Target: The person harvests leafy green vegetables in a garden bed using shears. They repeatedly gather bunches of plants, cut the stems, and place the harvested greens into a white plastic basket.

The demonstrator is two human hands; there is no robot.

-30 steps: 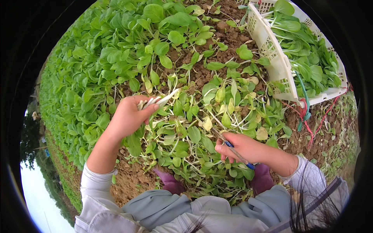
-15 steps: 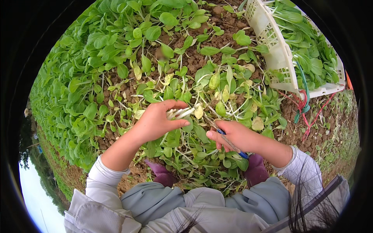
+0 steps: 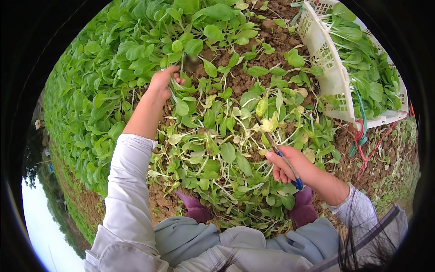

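Note:
My left hand is stretched out at the edge of the standing greens, its fingers closed round leafy greens whose pale stems show below the fingers. The hand hides part of the stems. My right hand grips a slim knife with a blue handle, its dark, soiled blade slanting up and left over the leaves. Between my hands and boots, a loose heap of cut leaves and pale stems covers the ground, with yellowed leaves near the knife tip.
A white plastic crate holding leafy greens stands at the far right, tilted, with green and red cords tied to it. Dense rows of greens grow on the left. Brown soil shows at the top. My purple boots flank the heap.
My left hand has moved from the middle, where it held a bunch with white stem ends, up and left to the standing greens. My right hand, with the knife, has shifted slightly right and down.

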